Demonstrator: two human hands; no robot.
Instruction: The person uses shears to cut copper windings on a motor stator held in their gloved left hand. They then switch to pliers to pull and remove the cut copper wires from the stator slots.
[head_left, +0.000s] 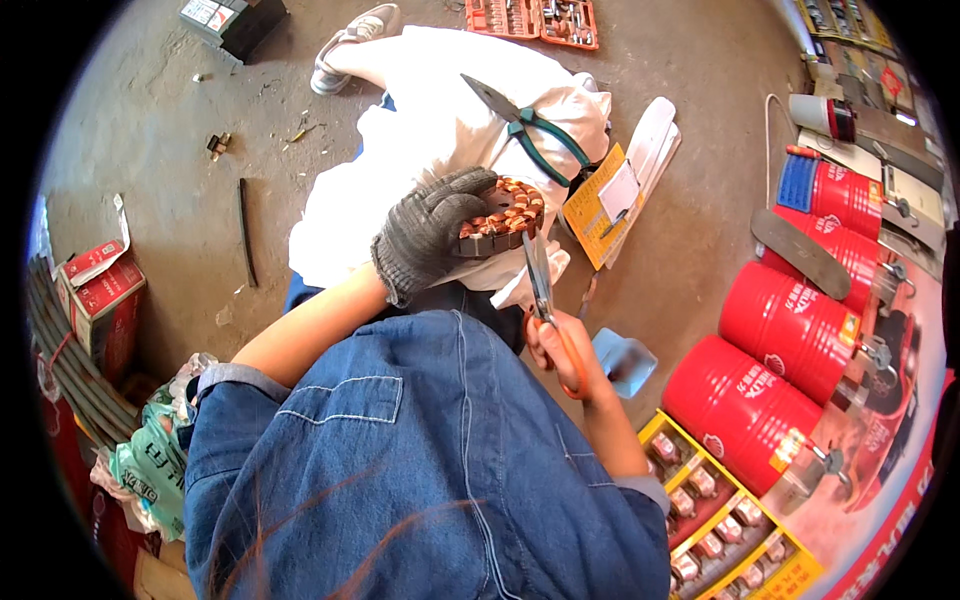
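A dark grey knitted glove covers my left hand (425,232), which is closed on a ring-shaped motor stator (515,210) with copper windings above my lap. My bare right hand (566,350) grips a pair of scissors (541,283) by its orange handles. Its blades point up at the stator's lower right edge; whether they touch it I cannot tell. White cloth (350,205) covers my legs beneath the stator. On that cloth, beyond the stator, lie long-nosed pliers (526,122) with dark green handles, their jaws pointing to the far left.
Red drums (745,405) line the right side, beside a yellow-framed case (690,470) of small parts. A yellow card (597,222) stands right of my knees. Farther off are an orange tool case (535,22) and a black battery (238,25). At left sit a carton (108,300) and hoses (75,365).
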